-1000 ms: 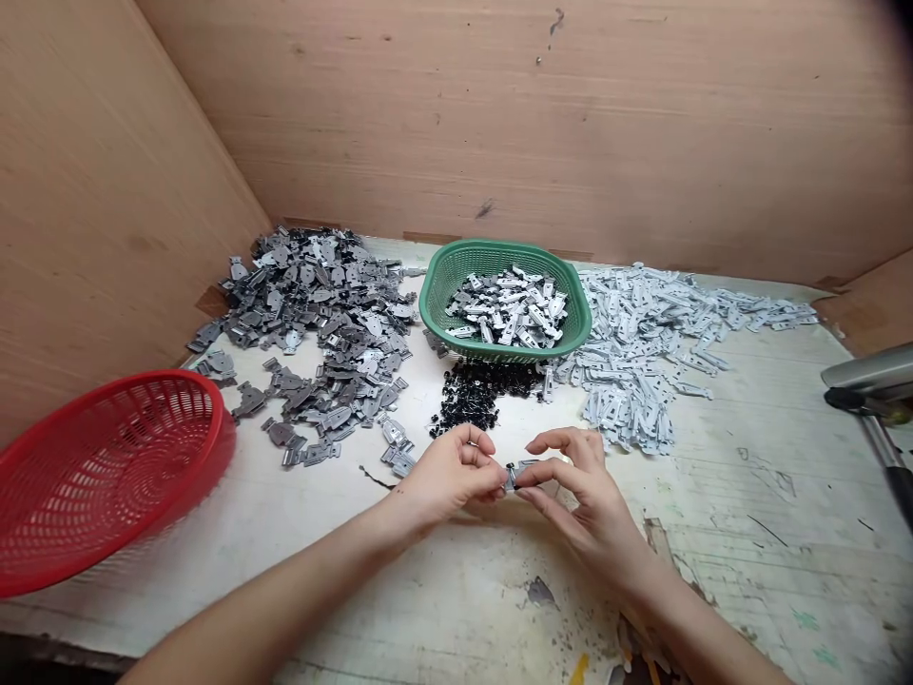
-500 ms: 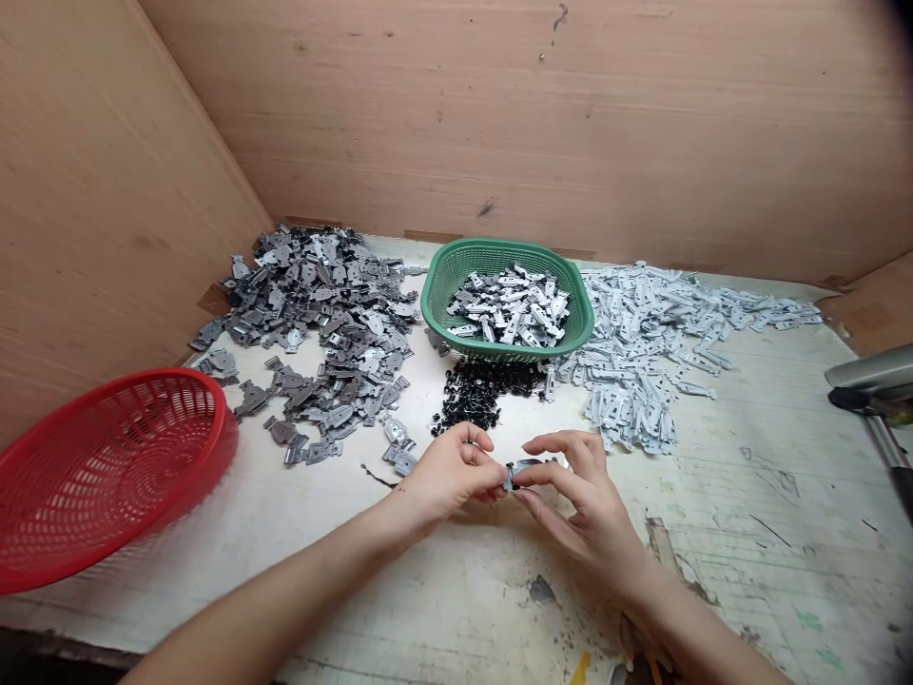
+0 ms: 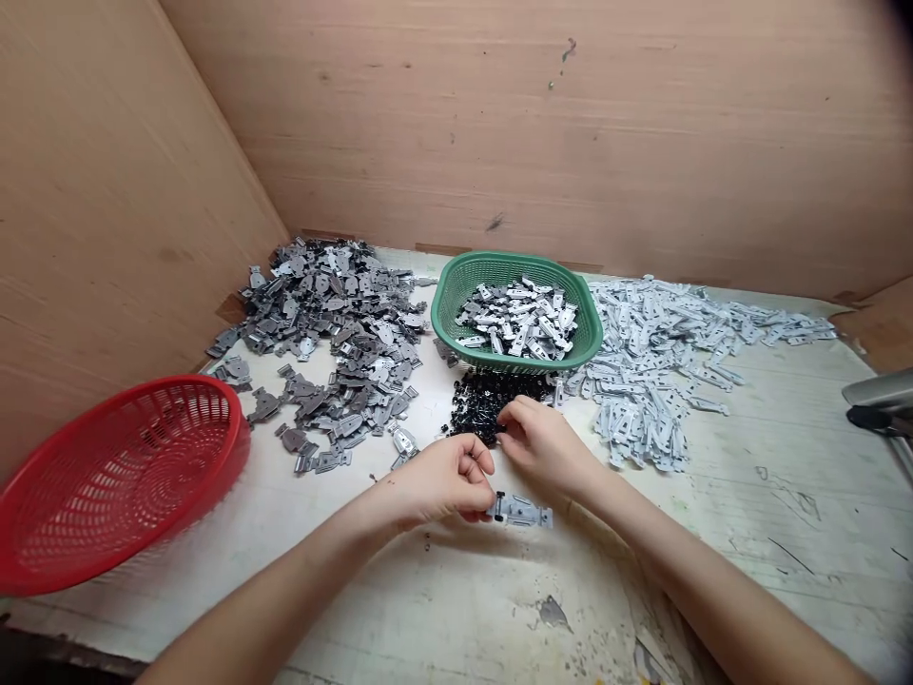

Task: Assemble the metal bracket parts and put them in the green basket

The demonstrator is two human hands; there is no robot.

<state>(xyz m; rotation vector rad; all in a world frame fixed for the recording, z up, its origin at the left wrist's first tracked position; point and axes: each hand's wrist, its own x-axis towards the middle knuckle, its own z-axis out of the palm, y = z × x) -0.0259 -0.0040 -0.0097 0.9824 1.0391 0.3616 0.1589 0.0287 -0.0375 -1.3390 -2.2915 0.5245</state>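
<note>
My left hand [image 3: 451, 482] pinches the left end of a flat grey metal bracket [image 3: 526, 512] between thumb and fingers, holding it just above the table. A short black piece lies across the bracket near my fingertips. My right hand [image 3: 546, 445] reaches into the near right edge of a heap of small black pins [image 3: 472, 404], with its fingers curled together. Whatever lies between those fingertips is hidden. Behind the pins stands a green plastic basket [image 3: 446, 328], part-filled with metal pieces [image 3: 524, 319].
A pile of dark grey metal plates [image 3: 335, 304] spreads over the left back. Pale, narrow metal strips [image 3: 642, 352] are heaped at the right. A red basket [image 3: 239, 409] tilts at the left edge. Wooden panels [image 3: 514, 124] wall the table, and a metal tube [image 3: 881, 392] juts in from the right.
My right hand has left the bracket and moved up to the black pins. My left hand keeps its hold on the bracket, which now shows more fully. The view has shifted slightly.
</note>
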